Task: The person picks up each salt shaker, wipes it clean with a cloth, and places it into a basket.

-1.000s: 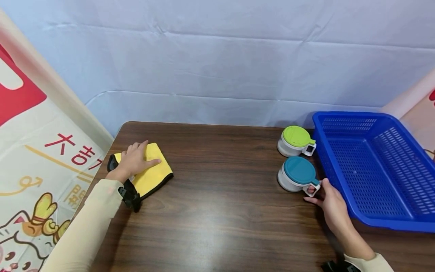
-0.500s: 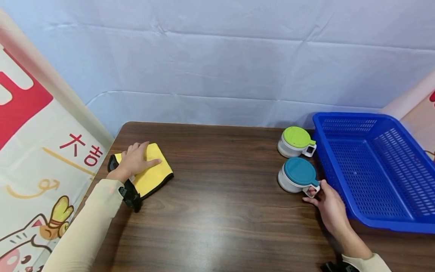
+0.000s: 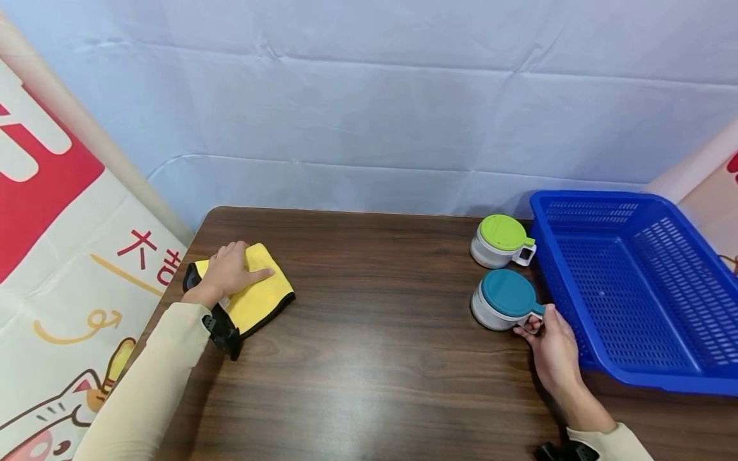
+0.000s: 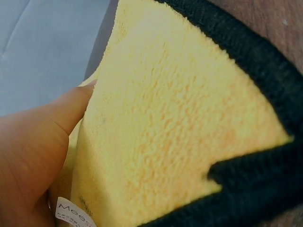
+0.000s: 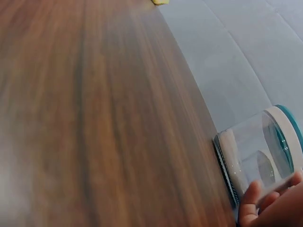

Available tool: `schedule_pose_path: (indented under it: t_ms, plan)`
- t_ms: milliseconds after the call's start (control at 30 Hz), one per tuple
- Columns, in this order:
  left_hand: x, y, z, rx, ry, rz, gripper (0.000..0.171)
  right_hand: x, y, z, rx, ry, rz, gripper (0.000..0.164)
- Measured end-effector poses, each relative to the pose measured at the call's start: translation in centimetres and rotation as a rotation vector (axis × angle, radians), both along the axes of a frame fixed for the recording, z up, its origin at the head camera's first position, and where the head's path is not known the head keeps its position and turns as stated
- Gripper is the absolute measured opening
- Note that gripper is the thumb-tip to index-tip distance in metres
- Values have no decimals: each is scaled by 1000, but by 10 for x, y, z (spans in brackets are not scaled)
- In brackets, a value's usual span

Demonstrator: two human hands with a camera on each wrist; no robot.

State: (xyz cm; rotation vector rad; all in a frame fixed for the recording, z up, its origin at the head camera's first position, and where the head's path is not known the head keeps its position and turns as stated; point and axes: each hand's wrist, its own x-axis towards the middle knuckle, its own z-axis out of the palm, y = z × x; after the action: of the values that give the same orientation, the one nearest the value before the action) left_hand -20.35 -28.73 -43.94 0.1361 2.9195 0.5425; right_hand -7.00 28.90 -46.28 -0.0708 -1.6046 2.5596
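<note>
My right hand (image 3: 555, 355) grips the handle of a clear seasoning jar with a teal lid (image 3: 508, 293); the fingers curl through and around the handle. In the right wrist view the jar's see-through body (image 5: 255, 151) shows above the fingertips. Just behind it stands a second seasoning jar with a lime-green lid (image 3: 503, 232), its handle pointing right. At the table's left side, my left hand (image 3: 227, 276) rests on a folded yellow cloth with black edging (image 3: 262, 301). In the left wrist view the cloth (image 4: 156, 109) hides most of that hand and its fingertips.
A blue plastic basket (image 3: 576, 307) stands right of the jars, close to my right hand. The brown wooden table (image 3: 369, 346) ends at a pale cloth backdrop (image 3: 357, 109). A printed banner (image 3: 75, 256) hangs beyond the left edge.
The right hand has closed further round the teal-lidded jar's handle and shifted slightly left. That jar has turned a little and sits slightly nearer. The left hand has stayed on the cloth.
</note>
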Motion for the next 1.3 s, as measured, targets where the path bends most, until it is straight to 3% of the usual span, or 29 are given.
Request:
schedule_pose_path:
  t_ms: [333, 500, 700, 967, 1300]
  plan:
    - [0, -1, 5, 45, -57, 18, 92, -5, -8, 0, -17, -18, -110, 38]
    - [-1, -2, 7, 73, -51, 25, 89, -5, -12, 2, -36, -18, -146, 40]
    - [-1, -3, 13, 125, -23, 31, 75, -4, -17, 7, -39, -44, -128, 42]
    - [5, -3, 25, 209, 37, 39, 75, -5, -24, 17, 51, -122, -76, 46]
    - [9, 14, 38, 207, 101, -8, 69, -7, -35, 29, 41, -146, -42, 49]
